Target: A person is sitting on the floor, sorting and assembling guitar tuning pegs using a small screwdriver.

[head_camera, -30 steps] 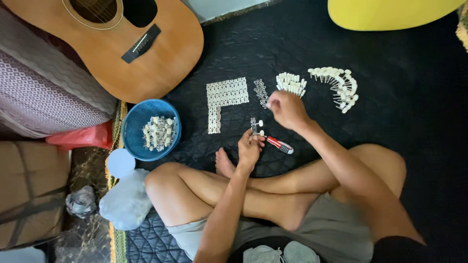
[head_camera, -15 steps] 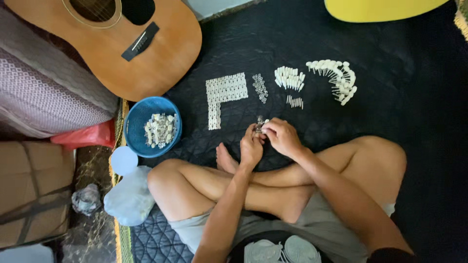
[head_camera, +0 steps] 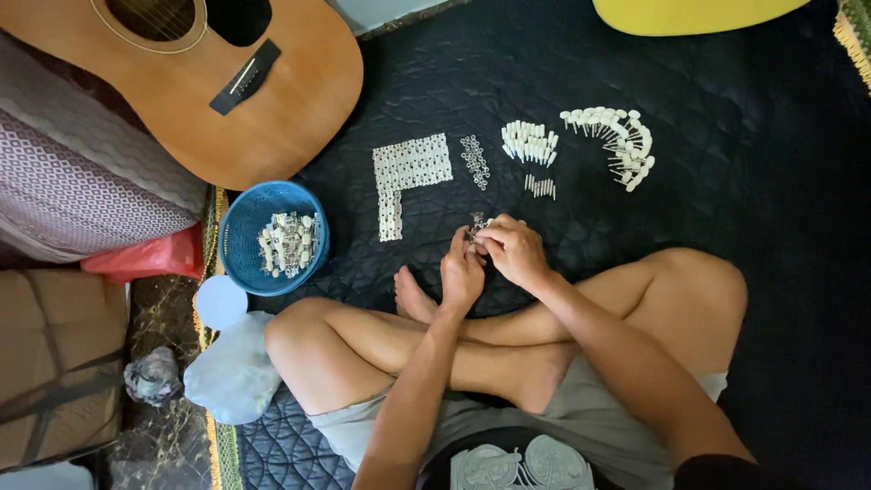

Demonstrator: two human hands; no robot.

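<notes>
I sit cross-legged on a dark quilted mat (head_camera: 726, 200). My left hand (head_camera: 463, 272) and my right hand (head_camera: 513, 249) meet in front of my feet, both pinched on a small metal-and-white part (head_camera: 477, 223). Beyond the hands lie laid-out parts: an L-shaped block of white pieces (head_camera: 406, 177), a short row of small metal pieces (head_camera: 474, 161), a cluster of white pegs (head_camera: 530, 142), a few small pins (head_camera: 541, 187) and a curved row of white knobs (head_camera: 617, 141). A blue bowl (head_camera: 238, 238) holding assembled parts stands to the left.
An acoustic guitar (head_camera: 227, 82) lies at the upper left, beside a patterned cushion (head_camera: 82, 172). A red cloth (head_camera: 145, 257), a white lid (head_camera: 220, 301), a pale plastic bag (head_camera: 234, 372) and crumpled paper (head_camera: 152, 375) lie left of my knee. A yellow object (head_camera: 689, 14) sits at the top.
My right hand has drawn back from the laid-out parts and joined the left hand. The red-handled tool seen by my hands a second ago is out of sight.
</notes>
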